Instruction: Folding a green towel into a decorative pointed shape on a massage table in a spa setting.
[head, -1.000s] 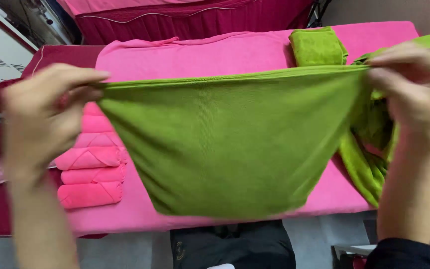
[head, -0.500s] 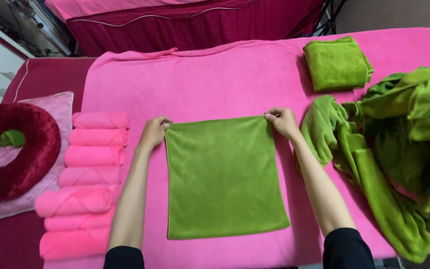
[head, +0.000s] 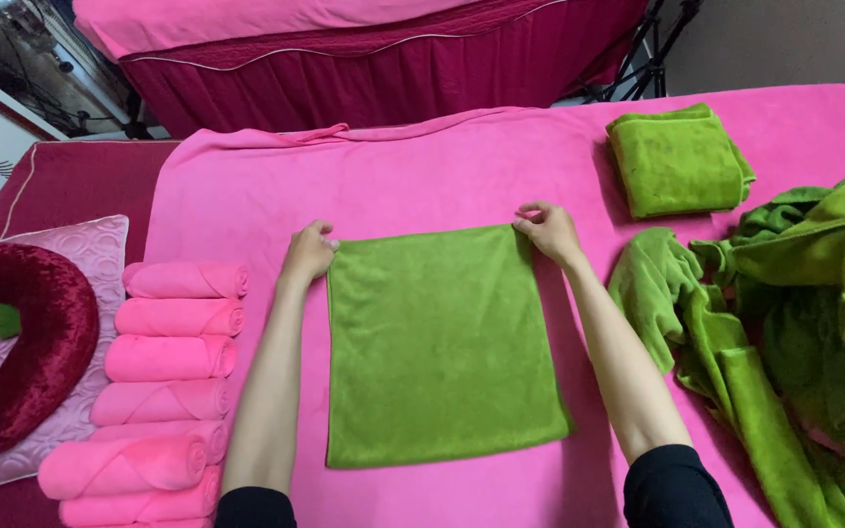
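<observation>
1. Rolled pink towels (head: pixel 170 357) lie stacked at the left, beside a dark red ring cushion (head: pixel 12 342).
2. Left hand (head: pixel 310 252) pinches the green towel (head: pixel 437 342) at its far left corner.
3. Green towel lies flat, mid-fold by my judgement; next, a fold needs both corners lifted together.
4. Right hand (head: pixel 548 233) pinches the far right corner.
5. Folded green towel (head: pixel 677 161) and a loose green pile (head: pixel 794 332) sit at right.

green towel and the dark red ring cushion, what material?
Green towel: looks like microfibre terry, matte with a short fuzzy nap, lying limp and flat. Ring cushion: probably velvet or velour over padding; its deep pile catches a soft sheen on the curves.
</observation>
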